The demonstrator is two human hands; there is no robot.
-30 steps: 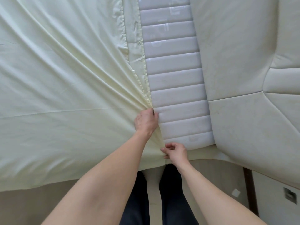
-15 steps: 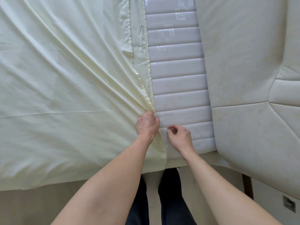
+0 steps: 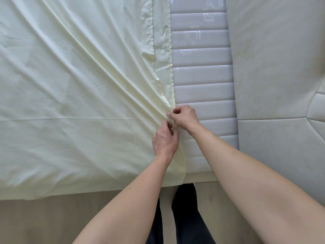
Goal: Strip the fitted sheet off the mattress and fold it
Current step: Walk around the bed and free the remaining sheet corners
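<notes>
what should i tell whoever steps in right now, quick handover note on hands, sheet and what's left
Left hand: fingers pinch the fitted sheet at its hem, by the mattress's quilted side panel.
Right hand: fingers pinch the same hem just above the left hand.
Sheet: spread over the mattress, creases fanning out from the grip; lower edge hangs at the near side.
Done: hem gripped by both hands.
Left: pull the sheet off the mattress, then fold it.
</notes>
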